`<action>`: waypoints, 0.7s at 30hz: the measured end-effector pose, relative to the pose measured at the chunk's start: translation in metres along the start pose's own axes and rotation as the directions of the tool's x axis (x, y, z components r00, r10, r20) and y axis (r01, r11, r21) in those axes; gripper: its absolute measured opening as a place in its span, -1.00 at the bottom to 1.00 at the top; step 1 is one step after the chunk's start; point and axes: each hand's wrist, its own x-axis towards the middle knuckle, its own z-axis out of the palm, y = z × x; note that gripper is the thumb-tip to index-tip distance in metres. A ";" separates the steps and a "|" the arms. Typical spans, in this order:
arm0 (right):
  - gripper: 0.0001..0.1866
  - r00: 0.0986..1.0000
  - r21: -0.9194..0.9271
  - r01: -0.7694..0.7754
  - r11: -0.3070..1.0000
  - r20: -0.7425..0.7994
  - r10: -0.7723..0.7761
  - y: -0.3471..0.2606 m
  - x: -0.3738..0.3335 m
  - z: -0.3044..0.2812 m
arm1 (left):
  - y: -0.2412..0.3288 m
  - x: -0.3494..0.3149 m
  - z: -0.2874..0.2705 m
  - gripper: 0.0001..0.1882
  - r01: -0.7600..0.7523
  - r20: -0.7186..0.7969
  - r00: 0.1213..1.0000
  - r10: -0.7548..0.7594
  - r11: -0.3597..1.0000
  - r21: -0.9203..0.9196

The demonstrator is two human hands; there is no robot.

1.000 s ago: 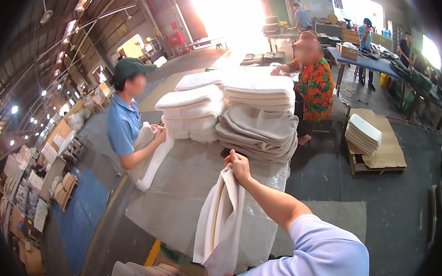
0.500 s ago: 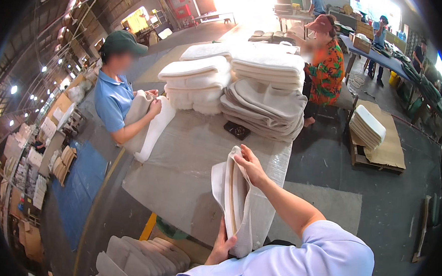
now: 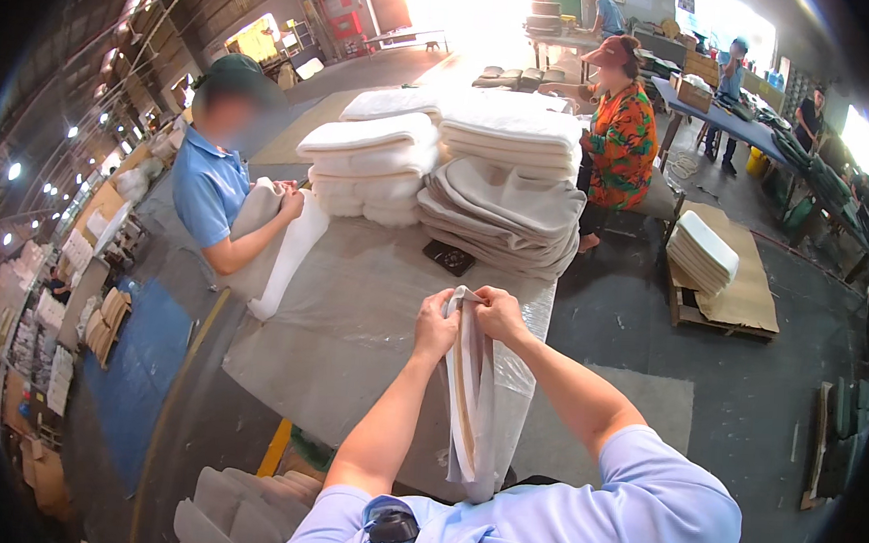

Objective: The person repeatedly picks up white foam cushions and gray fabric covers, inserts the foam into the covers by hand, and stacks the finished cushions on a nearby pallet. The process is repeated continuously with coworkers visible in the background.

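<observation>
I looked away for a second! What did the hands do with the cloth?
The left hand came up and took the top of the hanging cloth beside the right hand, which held it alone before. The cloth stacks on the table stayed put.

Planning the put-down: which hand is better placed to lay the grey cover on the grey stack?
Probably right. The right hand grips the cover on the side nearer the grey stack; the left hand sits farther away.
</observation>
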 end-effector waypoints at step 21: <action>-0.70 0.998 -0.025 0.019 1.000 0.059 -0.018 0.027 0.031 -0.009 | -0.025 0.058 0.018 -0.77 0.079 0.251 0.968 -0.010 0.961 -0.266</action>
